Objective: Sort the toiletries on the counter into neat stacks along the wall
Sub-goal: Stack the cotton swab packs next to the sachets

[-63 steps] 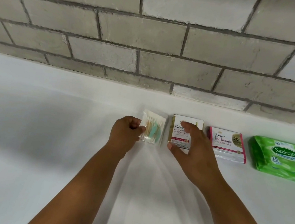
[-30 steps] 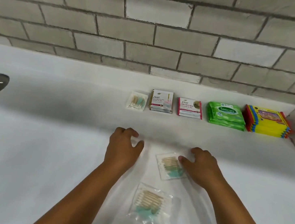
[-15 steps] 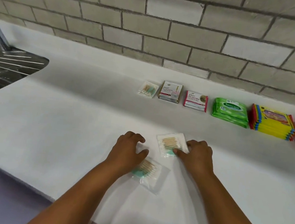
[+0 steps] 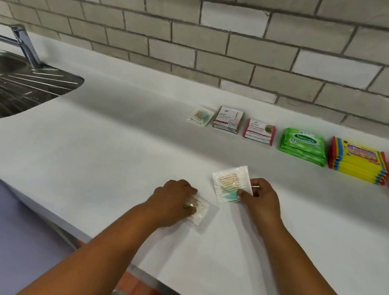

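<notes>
Along wall — Dove sachets (image 4: 227, 120), Sanicare wipes (image 4: 303, 145).

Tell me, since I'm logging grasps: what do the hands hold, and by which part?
The right hand pinches one cotton swab packet at its near right corner. The left hand grips the left end of another swab packet on the counter.

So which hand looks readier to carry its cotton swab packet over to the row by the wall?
Probably the right hand: it pinches its swab packet, already tilted up and nearer the swab pile. The left hand rests on its packet, flat on the counter.
</notes>
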### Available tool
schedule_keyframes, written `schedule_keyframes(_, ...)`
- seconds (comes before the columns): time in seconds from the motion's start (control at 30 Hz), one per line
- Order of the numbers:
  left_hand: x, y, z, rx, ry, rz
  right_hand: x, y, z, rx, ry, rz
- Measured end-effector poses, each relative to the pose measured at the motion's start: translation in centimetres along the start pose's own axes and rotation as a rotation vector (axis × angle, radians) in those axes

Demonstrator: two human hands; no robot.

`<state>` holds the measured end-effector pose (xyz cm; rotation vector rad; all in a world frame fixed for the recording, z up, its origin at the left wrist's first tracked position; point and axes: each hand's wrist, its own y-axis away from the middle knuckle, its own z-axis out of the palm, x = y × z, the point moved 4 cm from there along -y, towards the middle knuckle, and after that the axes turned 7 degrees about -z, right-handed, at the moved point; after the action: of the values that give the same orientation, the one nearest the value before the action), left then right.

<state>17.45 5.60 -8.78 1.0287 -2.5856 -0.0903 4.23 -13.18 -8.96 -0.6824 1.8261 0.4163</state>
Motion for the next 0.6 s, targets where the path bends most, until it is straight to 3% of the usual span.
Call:
schedule_keyframes(0.3,-0.2,-0.8,-0.9,0.036,-0.024,-0.05,-2.1,0.1,0.1,0.007,-0.322,0.089)
schedule_keyframes(0.6,-4.6,-3.7,-3.5,-0.073,0.771,-0.263,-3.0,-2.0,1.6,0.076,-0.791,0.449)
